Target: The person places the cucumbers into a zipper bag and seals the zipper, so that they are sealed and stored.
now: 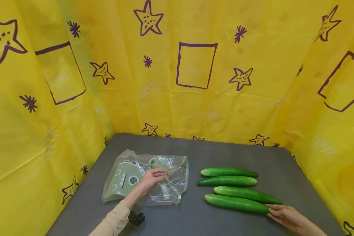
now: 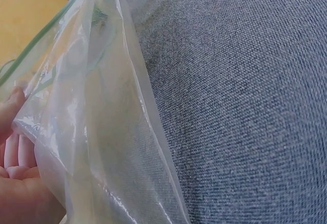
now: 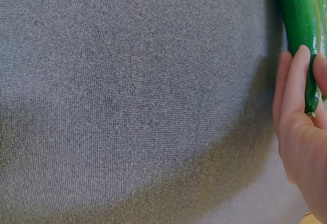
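Note:
A clear plastic zip bag (image 1: 121, 180) with a green cartoon monster print lies on the left of the table, its green-trimmed mouth toward the right. My left hand (image 1: 150, 179) reaches over it and pinches the film near the mouth; in the left wrist view the bag (image 2: 117, 122) hangs lifted beside my thumb (image 2: 10, 109). On the right, my right hand (image 1: 287, 217) holds the thin end of the nearest cucumber (image 1: 233, 202), fingers on one side and thumb on the other, as the right wrist view shows at its tip (image 3: 311, 99).
Three more cucumbers, at the back (image 1: 228, 171), in the middle (image 1: 227, 180) and close behind the held one (image 1: 247, 194), lie side by side. Yellow curtains (image 1: 194, 111) with purple drawings enclose the grey table (image 1: 194, 223). A black device (image 1: 136, 218) shows under my left wrist.

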A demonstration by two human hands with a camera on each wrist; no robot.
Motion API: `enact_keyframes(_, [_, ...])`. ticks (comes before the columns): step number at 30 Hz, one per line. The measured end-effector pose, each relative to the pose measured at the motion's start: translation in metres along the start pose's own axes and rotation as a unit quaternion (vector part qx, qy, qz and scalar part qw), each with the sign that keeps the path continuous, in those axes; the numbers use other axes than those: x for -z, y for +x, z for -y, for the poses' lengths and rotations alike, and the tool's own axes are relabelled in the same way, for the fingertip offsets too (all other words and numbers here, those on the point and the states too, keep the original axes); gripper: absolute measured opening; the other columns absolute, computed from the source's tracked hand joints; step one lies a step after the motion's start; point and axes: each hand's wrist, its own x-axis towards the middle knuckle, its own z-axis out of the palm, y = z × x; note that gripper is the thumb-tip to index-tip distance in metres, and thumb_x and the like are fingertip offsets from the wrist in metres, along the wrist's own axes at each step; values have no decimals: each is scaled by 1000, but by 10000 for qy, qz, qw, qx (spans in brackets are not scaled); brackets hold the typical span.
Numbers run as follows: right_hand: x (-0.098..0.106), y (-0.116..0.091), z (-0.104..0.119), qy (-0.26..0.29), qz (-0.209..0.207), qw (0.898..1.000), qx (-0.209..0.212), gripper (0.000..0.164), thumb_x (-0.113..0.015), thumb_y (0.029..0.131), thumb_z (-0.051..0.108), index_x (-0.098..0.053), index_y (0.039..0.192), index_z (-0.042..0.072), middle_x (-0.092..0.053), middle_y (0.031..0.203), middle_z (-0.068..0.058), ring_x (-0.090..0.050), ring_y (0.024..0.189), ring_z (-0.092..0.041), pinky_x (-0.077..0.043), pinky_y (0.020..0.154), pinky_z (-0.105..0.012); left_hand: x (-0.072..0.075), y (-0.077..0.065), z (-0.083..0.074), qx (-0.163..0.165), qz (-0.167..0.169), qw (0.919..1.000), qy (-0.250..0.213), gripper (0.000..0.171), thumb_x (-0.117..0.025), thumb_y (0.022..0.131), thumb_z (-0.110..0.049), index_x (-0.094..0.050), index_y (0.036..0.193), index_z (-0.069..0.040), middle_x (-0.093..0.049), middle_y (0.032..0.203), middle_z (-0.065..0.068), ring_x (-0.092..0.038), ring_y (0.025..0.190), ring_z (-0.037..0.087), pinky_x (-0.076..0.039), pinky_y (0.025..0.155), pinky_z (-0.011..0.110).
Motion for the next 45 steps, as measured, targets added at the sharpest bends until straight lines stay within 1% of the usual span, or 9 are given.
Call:
enact_keyframes(3, [0, -1, 1, 106, -52, 9999, 90, 67, -61, 90, 4, -21, 131, -30, -38, 126, -46, -64, 99, -11, -50, 98, -35, 0, 1, -1, -1, 5, 10000, 18, 38, -64, 86, -2, -55, 119, 14, -66, 114, 21, -68, 96, 9, -54, 82, 19])
enact_keyframes(6, [0, -2, 3, 288, -45, 9994, 208, 62, -59, 91, 2, -25, 130, -31, -61, 113, -16, -64, 98, -10, -51, 96, -33, 0, 2, -3, -14, -9, 10000, 2, 38, -65, 85, -2, -56, 118, 14, -67, 114, 21, -68, 95, 9, -54, 83, 19])
enact_keyframes(9, [1, -2, 5, 416, 26, 9988, 268, 56, -57, 92, 1, -28, 129, -30, -62, 109, -1, -64, 97, -9, -51, 96, -32, 0, 4, -4, -13, -26, 10000, -9, 38, -64, 85, -2, -56, 118, 14, -67, 113, 21, -68, 94, 8, -54, 83, 19])
enact_keyframes(14, [3, -5, 9, 406, 103, 9987, 286, 57, -57, 92, 2, -27, 129, -31, -62, 108, 5, -64, 96, -6, -51, 95, -31, 0, 5, -5, -3, -3, 10000, -54, 38, -64, 86, 0, -55, 119, 14, -66, 114, 21, -68, 94, 8, -54, 83, 20])
enact_keyframes(20, [6, -7, 13, 649, 271, 9960, 556, 41, -55, 92, 0, -44, 124, -24, -61, 106, 10, -64, 97, -6, -52, 94, -28, -1, 5, -5, -25, 32, 9999, -158, 37, -63, 86, 1, -54, 120, 15, -66, 114, 20, -68, 95, 8, -54, 84, 19])
enact_keyframes(27, [7, -8, 15, 941, 468, 9917, 740, 24, -50, 94, -3, -62, 114, -9, -62, 104, 10, -65, 97, -6, -52, 93, -26, -1, 4, -5, -23, 104, 9998, -193, 38, -63, 86, 1, -53, 121, 15, -64, 116, 23, -68, 98, 10, -54, 85, 19])
enact_keyframes(34, [4, -10, 22, 1245, 658, 9859, 909, 27, -47, 95, -3, -70, 104, 10, -61, 103, 11, -65, 99, -5, -52, 93, -24, -1, 2, -5, -49, 140, 9998, -153, 38, -63, 87, -1, -54, 121, 14, -65, 116, 21, -68, 97, 8, -54, 84, 19])
enact_keyframes(39, [3, -12, 30, 1275, 462, 9876, 797, 27, -49, 95, -1, -71, 100, 14, -60, 102, 13, -65, 99, -6, -51, 95, -26, -1, 1, -3, -7, 147, 9996, -223, 39, -62, 88, 0, -53, 122, 15, -67, 114, 19, -67, 93, 4, -54, 82, 18])
enact_keyframes(45, [3, -13, 37, 1057, 93, 9912, 795, 23, -53, 94, 2, -71, 100, 15, -57, 101, 15, -65, 97, -5, -51, 95, -27, -2, 0, -2, -30, 136, 9997, -195, 38, -61, 88, -1, -53, 121, 15, -65, 116, 23, -67, 96, 7, -54, 82, 19])
